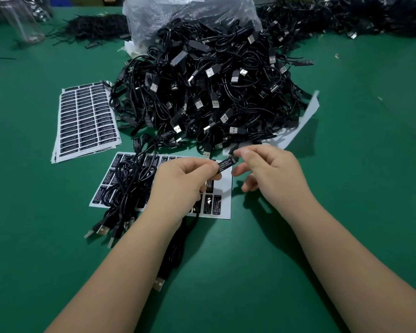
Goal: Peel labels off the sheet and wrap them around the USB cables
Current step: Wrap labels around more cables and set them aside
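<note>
My left hand (183, 181) and my right hand (267, 171) together hold a small black controller block with a black label (227, 164) printed in white on it. The left fingers pinch its lower end, and the right thumb and forefinger pinch its upper end. The block's cable (175, 248) hangs below my left hand, ending in a USB plug (158, 284). Under my hands lies a partly peeled label sheet (222, 188) with black labels. Several labelled cables (127, 188) lie on its left part.
A large heap of black USB cables (214, 92) spills from a clear plastic bag (190, 13) behind the sheet. A stack of full label sheets (87, 121) lies at the left. A white backing sheet (305, 118) pokes out right of the heap. Green table surface (358, 164) surrounds everything.
</note>
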